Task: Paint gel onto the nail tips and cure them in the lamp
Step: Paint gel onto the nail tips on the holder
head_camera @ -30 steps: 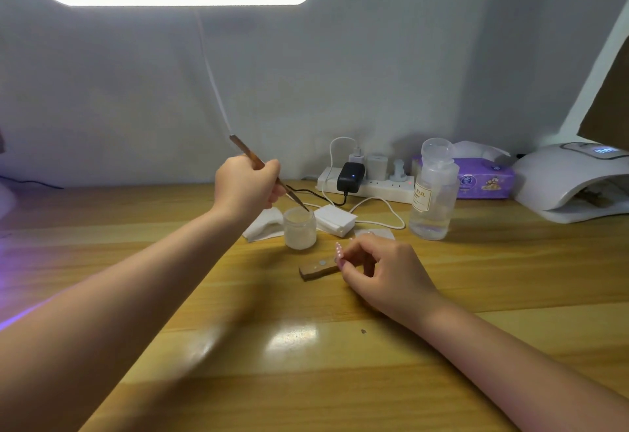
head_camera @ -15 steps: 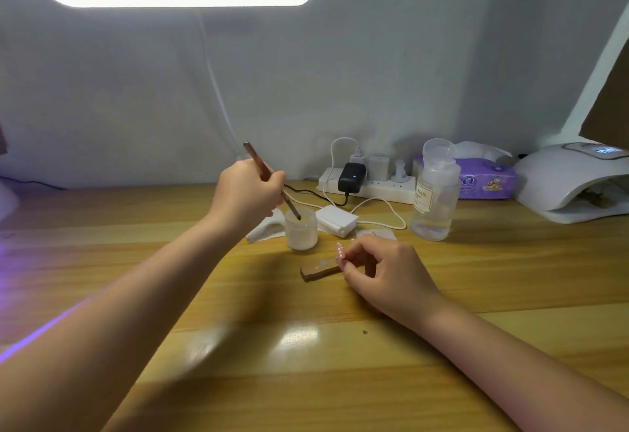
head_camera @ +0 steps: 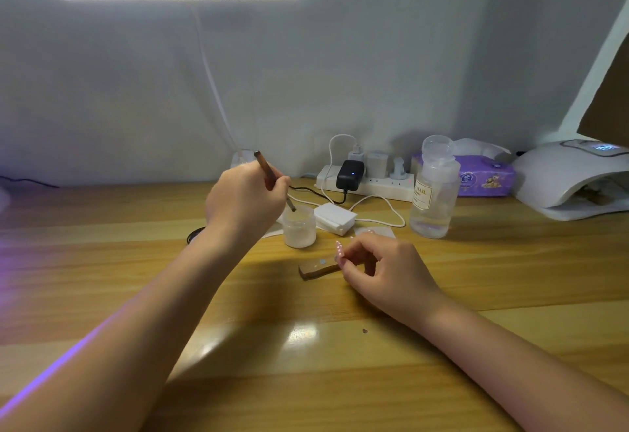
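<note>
Presently, observations as follows.
Left hand [head_camera: 245, 198]: fingers clamped on a brown brush [head_camera: 272, 179], handle tilted up and away; brush tip sits at the mouth of the jar.
Jar [head_camera: 299, 227]: small, frosted, lid off, upright mid-worktop, just beside the left hand.
Right hand [head_camera: 384, 271]: fingers curled, thumb and forefinger pinching a pink nail tip [head_camera: 339, 250] at the right end of the wooden block.
Wooden block [head_camera: 318, 267]: lies flat on the worktop [head_camera: 102, 261] in front of the jar, small pale dots on its top face.
Curing lamp [head_camera: 571, 179]: white, at the far right edge, display lit.
Clear bottle [head_camera: 434, 193]: upright, right of the jar.
Back edge: power strip [head_camera: 367, 183] with plugs, purple tissue pack [head_camera: 483, 176].
White pads [head_camera: 335, 217]: stacked behind the jar.
</note>
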Demonstrator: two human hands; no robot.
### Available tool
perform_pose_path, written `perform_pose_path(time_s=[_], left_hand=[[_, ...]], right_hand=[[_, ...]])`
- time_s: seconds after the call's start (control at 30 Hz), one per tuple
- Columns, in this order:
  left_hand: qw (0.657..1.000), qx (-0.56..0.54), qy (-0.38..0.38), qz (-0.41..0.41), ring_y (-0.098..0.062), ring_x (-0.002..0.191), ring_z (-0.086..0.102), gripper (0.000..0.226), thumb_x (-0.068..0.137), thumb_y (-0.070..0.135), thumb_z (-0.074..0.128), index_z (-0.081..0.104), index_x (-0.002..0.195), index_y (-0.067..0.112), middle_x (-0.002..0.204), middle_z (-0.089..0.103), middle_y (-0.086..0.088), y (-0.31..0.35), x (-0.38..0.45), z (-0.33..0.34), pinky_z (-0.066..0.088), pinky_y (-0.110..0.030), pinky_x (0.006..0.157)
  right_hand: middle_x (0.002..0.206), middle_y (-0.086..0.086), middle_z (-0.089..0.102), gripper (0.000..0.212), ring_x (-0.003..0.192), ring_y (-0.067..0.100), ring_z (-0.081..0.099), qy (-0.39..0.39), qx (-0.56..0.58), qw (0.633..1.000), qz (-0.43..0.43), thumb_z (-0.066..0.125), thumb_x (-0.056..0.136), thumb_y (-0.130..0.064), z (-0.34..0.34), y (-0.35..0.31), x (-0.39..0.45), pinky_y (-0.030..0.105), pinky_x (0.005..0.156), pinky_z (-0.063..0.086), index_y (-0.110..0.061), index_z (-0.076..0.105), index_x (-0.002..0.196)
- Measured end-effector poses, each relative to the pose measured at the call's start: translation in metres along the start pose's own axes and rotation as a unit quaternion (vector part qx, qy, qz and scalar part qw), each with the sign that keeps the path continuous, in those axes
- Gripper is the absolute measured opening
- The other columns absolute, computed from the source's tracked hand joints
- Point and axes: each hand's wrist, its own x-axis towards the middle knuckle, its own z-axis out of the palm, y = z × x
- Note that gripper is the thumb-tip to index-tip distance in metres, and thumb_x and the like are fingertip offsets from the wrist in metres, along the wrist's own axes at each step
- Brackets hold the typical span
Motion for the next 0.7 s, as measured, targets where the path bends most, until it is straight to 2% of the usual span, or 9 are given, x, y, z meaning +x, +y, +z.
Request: perform_pose_path(time_s=[0.07,0.2,0.27,0.4,0.5,0.6,0.7], left_hand=[[1.0,-0.01,-0.021,-0.004,-0.019,0.076,0.061,0.022,0.095,0.032,0.057,0.074,0.092,0.019,0.076,0.065,0.006,-0.001,0.0,0.002,0.038,-0.023,0.053],[0.996,-0.03,-0.084,-0.025,-0.017,0.084,0.064,0.024,0.096,0.036,0.056,0.074,0.096,0.021,0.085,0.072,0.004,-0.003,-0.001,0.007,0.05,-0.028,0.064],[0.997,-0.018,-0.068,-0.021,-0.018,0.083,0.064,0.025,0.096,0.037,0.055,0.074,0.093,0.021,0.084,0.071,0.004,-0.003,-0.001,0.007,0.047,-0.026,0.06],[1.0,-0.011,0.014,0.0,-0.02,0.072,0.06,0.023,0.096,0.032,0.056,0.073,0.088,0.018,0.075,0.068,0.003,-0.003,-0.002,0.004,0.04,-0.025,0.053],[1.0,-0.006,-0.011,0.0,-0.019,0.071,0.06,0.024,0.096,0.034,0.055,0.072,0.088,0.018,0.075,0.067,0.004,-0.001,-0.003,0.007,0.038,-0.023,0.051],[0.998,0.0,-0.06,0.002,-0.019,0.081,0.064,0.027,0.097,0.038,0.053,0.074,0.097,0.02,0.084,0.072,0.003,-0.001,-0.005,0.011,0.049,-0.029,0.059],[1.0,-0.009,-0.026,0.006,-0.02,0.078,0.064,0.025,0.097,0.035,0.054,0.074,0.095,0.019,0.082,0.071,0.001,-0.001,-0.007,0.01,0.048,-0.029,0.058]], right_hand=[[0.071,-0.017,0.063,0.003,0.063,0.009,0.056,0.0,0.001,1.0,0.001,0.069,0.084,-0.023,0.0,0.0,0.0,0.009,0.065,0.034,-0.026,0.069,0.083],[0.07,-0.018,0.062,0.006,0.062,0.008,0.055,0.008,0.004,1.0,-0.003,0.07,0.083,-0.022,0.0,-0.001,0.0,0.016,0.06,0.041,-0.027,0.069,0.081],[0.07,-0.018,0.061,0.007,0.062,0.007,0.055,0.009,0.005,1.0,-0.008,0.07,0.084,-0.022,0.0,-0.001,0.0,0.017,0.058,0.042,-0.028,0.067,0.081],[0.067,-0.019,0.059,0.01,0.062,0.008,0.054,0.011,0.003,1.0,-0.012,0.07,0.085,-0.024,0.0,-0.001,0.0,0.017,0.057,0.041,-0.031,0.065,0.079],[0.069,-0.017,0.061,0.008,0.062,0.009,0.055,0.01,0.006,1.0,-0.011,0.069,0.085,-0.023,0.0,-0.001,0.0,0.02,0.058,0.044,-0.029,0.067,0.08],[0.068,-0.016,0.062,0.006,0.062,0.01,0.055,0.015,0.007,1.0,-0.015,0.069,0.085,-0.024,0.0,-0.001,0.0,0.02,0.057,0.043,-0.026,0.068,0.079],[0.069,-0.015,0.062,0.006,0.061,0.011,0.055,0.015,0.006,1.0,-0.013,0.069,0.085,-0.024,0.0,-0.001,-0.001,0.015,0.059,0.039,-0.023,0.069,0.08]])
